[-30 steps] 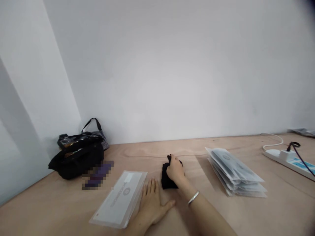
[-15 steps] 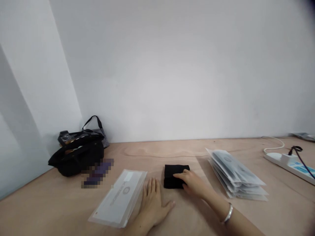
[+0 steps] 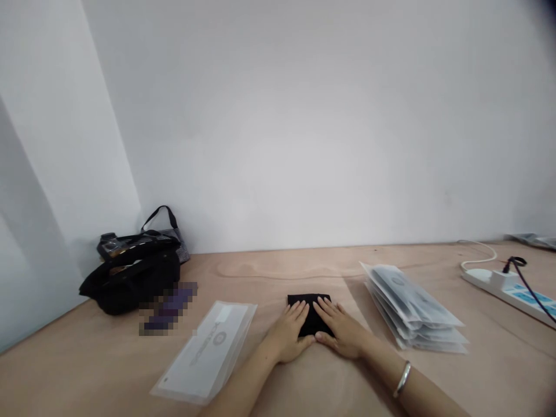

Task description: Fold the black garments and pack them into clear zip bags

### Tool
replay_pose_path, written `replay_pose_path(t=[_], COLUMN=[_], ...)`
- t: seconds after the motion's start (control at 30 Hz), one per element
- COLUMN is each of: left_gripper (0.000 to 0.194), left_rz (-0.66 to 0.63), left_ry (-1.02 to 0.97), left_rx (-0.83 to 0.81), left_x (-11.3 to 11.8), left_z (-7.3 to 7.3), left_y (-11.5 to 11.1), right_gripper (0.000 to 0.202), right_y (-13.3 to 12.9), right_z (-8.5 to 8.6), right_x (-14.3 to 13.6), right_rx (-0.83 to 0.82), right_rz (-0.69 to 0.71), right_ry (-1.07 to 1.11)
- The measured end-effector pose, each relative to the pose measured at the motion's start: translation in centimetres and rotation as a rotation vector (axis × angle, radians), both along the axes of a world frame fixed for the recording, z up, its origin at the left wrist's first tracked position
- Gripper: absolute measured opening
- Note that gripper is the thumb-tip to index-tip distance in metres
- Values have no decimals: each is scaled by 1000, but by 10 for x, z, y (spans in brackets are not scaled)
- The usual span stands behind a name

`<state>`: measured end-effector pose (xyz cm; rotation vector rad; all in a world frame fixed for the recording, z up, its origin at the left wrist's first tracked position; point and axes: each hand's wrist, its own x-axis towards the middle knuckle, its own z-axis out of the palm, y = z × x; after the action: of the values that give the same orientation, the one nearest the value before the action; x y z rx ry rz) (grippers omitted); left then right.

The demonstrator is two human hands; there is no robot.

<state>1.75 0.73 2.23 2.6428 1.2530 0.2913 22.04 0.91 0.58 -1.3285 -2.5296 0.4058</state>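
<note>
A folded black cloth [image 3: 309, 315] lies flat on the light wooden table [image 3: 321, 385], in the middle. My left hand [image 3: 289, 333] rests on its left part, fingers stretched out. On the right part lies my right hand [image 3: 341, 329], also flat with fingers extended. The two thumbs nearly meet at the cloth's near edge. To the left of my hands is a translucent plastic bag [image 3: 208, 350] with a printed logo. Several similar bags [image 3: 412, 307] are stacked to the right, with grey or dark contents.
A black bag [image 3: 134, 284] stands at the left by the wall, with a striped bag [image 3: 182, 246] behind it and a blurred purple item [image 3: 171, 307] in front. A white power strip [image 3: 512, 292] with cables lies at the right.
My left hand has moved right from the table onto the cloth. My right hand has spread out flat on the cloth. The view has shifted slightly.
</note>
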Motion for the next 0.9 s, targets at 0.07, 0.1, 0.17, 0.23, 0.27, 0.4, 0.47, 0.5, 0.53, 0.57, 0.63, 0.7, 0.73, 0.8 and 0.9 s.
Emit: replay_pose_path(t=[0.07, 0.1, 0.17, 0.23, 0.27, 0.4, 0.47, 0.5, 0.53, 0.57, 0.63, 0.7, 0.73, 0.8, 0.9], left_gripper=[68, 69, 69, 69, 69, 71, 75, 79, 83, 87, 93, 98, 99, 92, 67], left_rz=[0, 1, 2, -2, -5, -10, -4, 1, 4, 6, 8, 8, 6, 4, 37], left_ry=[-29, -40, -57, -72, -79, -100, -105, -108, -111, -116, -126, -150, -179, -297, -595], left_rx=[-15, -17, -20, -21, -22, -37, -53, -60, -65, -68, -71, -69, -61, -33, -44], left_x=[-2, -3, -4, -4, -5, -7, -8, -8, -9, -9, -10, -12, -12, -13, -12], left_z=[-6, -9, -12, -15, -16, -18, -18, -18, -18, -18, -16, -13, -11, -5, 2], left_y=[1, 1, 3, 5, 6, 7, 6, 5, 4, 2, -1, -5, -7, -9, -9], right_gripper=[67, 67, 67, 68, 68, 64, 57, 57, 58, 60, 61, 55, 51, 42, 33], right_y=[-1, -2, -1, 0, 1, 0, -2, -3, -4, -6, -8, -9, -9, -8, -3], right_z=[-5, -6, -7, -6, -5, -3, -1, 1, 3, 5, 10, 14, 17, 20, 21], right_x=[0, 0, 0, 0, 1, 6, 6, 6, 5, 4, 2, 2, 2, 4, 5], right_rx=[-16, -18, -19, -15, -13, 10, 56, 85, 109, 124, 120, 107, 109, 128, 162], right_rz=[2, 2, 1, 2, 7, 45, 53, 55, 58, 58, 35, -10, -31, -65, -128], right_ry=[-1, -5, -12, -16, -16, 19, 36, 42, 49, 61, 107, 196, 254, 387, 587])
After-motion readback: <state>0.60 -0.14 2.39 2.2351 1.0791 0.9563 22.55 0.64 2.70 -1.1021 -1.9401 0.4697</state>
